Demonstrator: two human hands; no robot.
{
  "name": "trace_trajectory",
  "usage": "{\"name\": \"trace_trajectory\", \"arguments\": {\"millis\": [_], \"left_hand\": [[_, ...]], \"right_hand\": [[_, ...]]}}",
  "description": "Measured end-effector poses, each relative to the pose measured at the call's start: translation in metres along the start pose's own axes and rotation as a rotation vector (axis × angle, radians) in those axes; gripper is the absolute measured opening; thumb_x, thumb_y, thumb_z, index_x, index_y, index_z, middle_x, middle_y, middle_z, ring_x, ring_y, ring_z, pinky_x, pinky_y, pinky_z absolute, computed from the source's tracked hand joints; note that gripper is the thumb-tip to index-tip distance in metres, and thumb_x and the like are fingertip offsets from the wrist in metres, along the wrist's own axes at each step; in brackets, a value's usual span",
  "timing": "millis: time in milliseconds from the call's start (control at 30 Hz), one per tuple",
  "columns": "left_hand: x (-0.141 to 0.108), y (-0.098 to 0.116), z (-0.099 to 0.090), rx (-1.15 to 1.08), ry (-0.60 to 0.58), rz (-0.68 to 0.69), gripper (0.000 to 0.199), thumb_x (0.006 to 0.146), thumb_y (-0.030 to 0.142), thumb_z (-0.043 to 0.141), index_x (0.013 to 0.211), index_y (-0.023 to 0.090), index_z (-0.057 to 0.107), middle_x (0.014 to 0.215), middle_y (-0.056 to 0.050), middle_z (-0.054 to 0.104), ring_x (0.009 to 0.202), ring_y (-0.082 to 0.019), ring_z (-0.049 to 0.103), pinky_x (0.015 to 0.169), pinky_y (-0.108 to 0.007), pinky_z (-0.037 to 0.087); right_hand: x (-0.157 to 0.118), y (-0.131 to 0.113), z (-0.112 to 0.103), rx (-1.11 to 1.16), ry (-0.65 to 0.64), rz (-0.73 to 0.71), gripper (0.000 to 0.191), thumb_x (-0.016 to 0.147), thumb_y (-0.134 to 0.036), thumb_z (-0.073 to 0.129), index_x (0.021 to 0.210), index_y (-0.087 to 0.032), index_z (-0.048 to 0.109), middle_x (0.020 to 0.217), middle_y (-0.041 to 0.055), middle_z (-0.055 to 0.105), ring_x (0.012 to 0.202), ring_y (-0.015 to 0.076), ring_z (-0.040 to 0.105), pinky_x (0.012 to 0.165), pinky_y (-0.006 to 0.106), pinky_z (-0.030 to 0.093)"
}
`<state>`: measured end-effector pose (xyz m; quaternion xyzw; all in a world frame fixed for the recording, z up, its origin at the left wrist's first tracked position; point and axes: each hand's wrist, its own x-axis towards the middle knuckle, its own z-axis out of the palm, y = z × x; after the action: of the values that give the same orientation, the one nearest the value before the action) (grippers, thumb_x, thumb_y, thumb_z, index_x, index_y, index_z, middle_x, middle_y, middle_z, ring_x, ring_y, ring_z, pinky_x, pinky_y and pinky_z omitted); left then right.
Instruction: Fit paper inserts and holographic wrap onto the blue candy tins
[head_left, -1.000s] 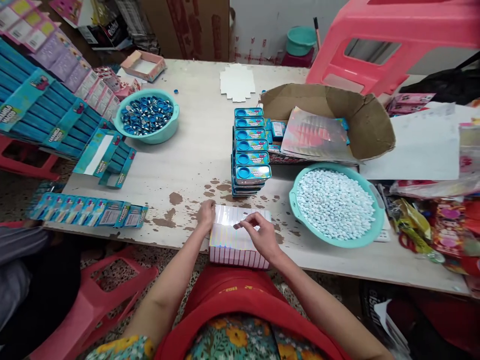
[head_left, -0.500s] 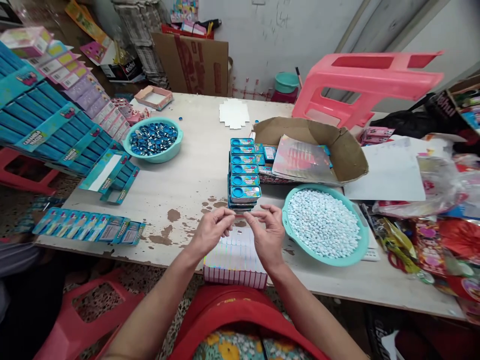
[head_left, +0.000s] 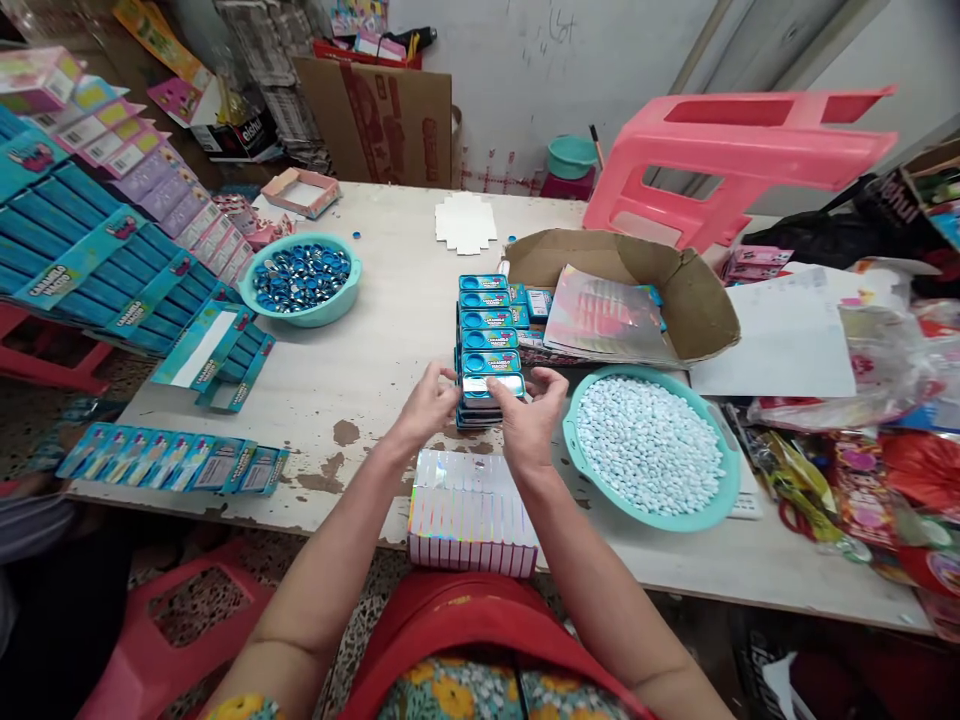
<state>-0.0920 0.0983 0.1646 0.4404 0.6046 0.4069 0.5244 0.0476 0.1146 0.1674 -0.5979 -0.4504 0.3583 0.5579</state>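
Two rows of small blue tins (head_left: 489, 340) stand stacked in front of me, lids up. A shiny silvery strip (head_left: 474, 384) lies across the top of the nearest tin. My left hand (head_left: 431, 405) is closed, its fingertips at that tin's left end. From the right, my right hand (head_left: 531, 410) has its thumb pressed onto the strip, with the fingers curled by the tin's right end. Closer to my body lies a holographic sticker sheet (head_left: 472, 500), marked in narrow strips and hanging over the table edge.
A turquoise basin (head_left: 652, 450) of pale candies stands right, another basin (head_left: 300, 280) of blue caps left. Behind the tins is a cardboard tray (head_left: 697, 310). Blue display boxes (head_left: 112, 250) rise at left; blister packs (head_left: 172, 457) lie below. A pink stool (head_left: 735, 140) stands at back right.
Both hands have moved forward from above the sticker sheet to the nearest tin. A shiny strip now covers the top of that tin, where its printed lid showed before.
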Motion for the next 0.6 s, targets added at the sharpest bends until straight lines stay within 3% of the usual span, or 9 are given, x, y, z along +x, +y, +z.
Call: {"name": "trace_trajectory", "arguments": {"millis": [67, 133, 200, 300, 367, 467, 533, 600], "left_hand": [[-0.004, -0.01, 0.009, 0.091, 0.174, 0.015, 0.027, 0.083, 0.037, 0.05, 0.104, 0.019, 0.049, 0.065, 0.003, 0.056, 0.06, -0.011, 0.055, 0.059, -0.022, 0.044], [-0.012, -0.017, 0.022, 0.135, 0.289, 0.127, 0.04, 0.087, 0.045, 0.045, 0.117, 0.018, 0.048, 0.098, -0.007, 0.063, 0.095, -0.018, 0.059, 0.084, -0.031, 0.046], [-0.023, -0.024, 0.034, 0.206, 0.267, 0.247, 0.059, 0.085, 0.054, 0.044, 0.132, 0.018, 0.039, 0.133, -0.013, 0.048, 0.129, -0.024, 0.038, 0.105, -0.039, 0.031], [-0.038, -0.045, 0.035, 0.395, 0.169, 0.262, 0.075, 0.081, 0.061, 0.047, 0.142, 0.021, 0.028, 0.153, -0.011, 0.02, 0.142, -0.029, 0.005, 0.113, -0.046, 0.008], [-0.05, -0.072, 0.023, 0.447, 0.249, 0.155, 0.071, 0.084, 0.059, 0.042, 0.143, 0.023, 0.027, 0.153, -0.011, 0.02, 0.142, -0.028, 0.011, 0.113, -0.046, 0.012], [-0.069, -0.129, -0.001, 0.448, 0.371, -0.188, 0.065, 0.084, 0.057, 0.042, 0.136, 0.017, 0.038, 0.137, -0.016, 0.045, 0.125, -0.028, 0.043, 0.103, -0.041, 0.033], [-0.08, -0.167, -0.005, 0.466, 0.289, -0.419, 0.058, 0.081, 0.054, 0.047, 0.122, 0.012, 0.051, 0.121, -0.018, 0.058, 0.114, -0.03, 0.052, 0.095, -0.041, 0.039], [-0.086, -0.194, 0.002, 0.423, 0.208, -0.53, 0.053, 0.075, 0.054, 0.055, 0.105, 0.011, 0.06, 0.108, -0.017, 0.064, 0.105, -0.032, 0.057, 0.089, -0.041, 0.041]], "right_hand": [[0.003, 0.0, -0.003, 0.046, -0.05, 0.027, 0.048, 0.066, -0.029, 0.069, 0.106, -0.019, 0.045, 0.105, 0.0052, 0.052, 0.086, 0.0138, 0.053, 0.073, 0.027, 0.046], [0.008, -0.001, -0.003, 0.02, -0.114, -0.004, 0.036, 0.069, -0.028, 0.066, 0.099, -0.018, 0.049, 0.096, 0.0036, 0.055, 0.083, 0.0137, 0.054, 0.073, 0.027, 0.046], [0.014, -0.002, -0.003, -0.049, -0.126, -0.059, 0.025, 0.071, -0.028, 0.063, 0.092, -0.017, 0.054, 0.093, 0.0034, 0.055, 0.082, 0.0138, 0.053, 0.072, 0.027, 0.045], [0.018, -0.004, -0.009, -0.05, -0.127, -0.094, 0.022, 0.077, -0.03, 0.056, 0.093, -0.016, 0.057, 0.094, 0.0043, 0.057, 0.083, 0.0141, 0.054, 0.076, 0.029, 0.045], [0.011, 0.004, -0.028, -0.022, -0.146, -0.089, 0.028, 0.082, -0.033, 0.051, 0.103, -0.017, 0.055, 0.101, 0.0061, 0.058, 0.09, 0.0153, 0.055, 0.081, 0.031, 0.045], [-0.021, 0.044, -0.075, -0.166, -0.182, -0.035, 0.036, 0.083, -0.04, 0.051, 0.113, -0.02, 0.053, 0.116, 0.0088, 0.055, 0.105, 0.0194, 0.052, 0.09, 0.035, 0.043], [-0.049, 0.089, -0.108, -0.287, -0.244, 0.155, 0.043, 0.079, -0.046, 0.054, 0.113, -0.019, 0.054, 0.115, 0.011, 0.057, 0.102, 0.0225, 0.055, 0.086, 0.038, 0.046], [-0.071, 0.135, -0.131, -0.373, -0.237, 0.363, 0.05, 0.069, -0.054, 0.062, 0.103, -0.016, 0.058, 0.107, 0.0133, 0.061, 0.093, 0.0254, 0.058, 0.078, 0.039, 0.049]]}}
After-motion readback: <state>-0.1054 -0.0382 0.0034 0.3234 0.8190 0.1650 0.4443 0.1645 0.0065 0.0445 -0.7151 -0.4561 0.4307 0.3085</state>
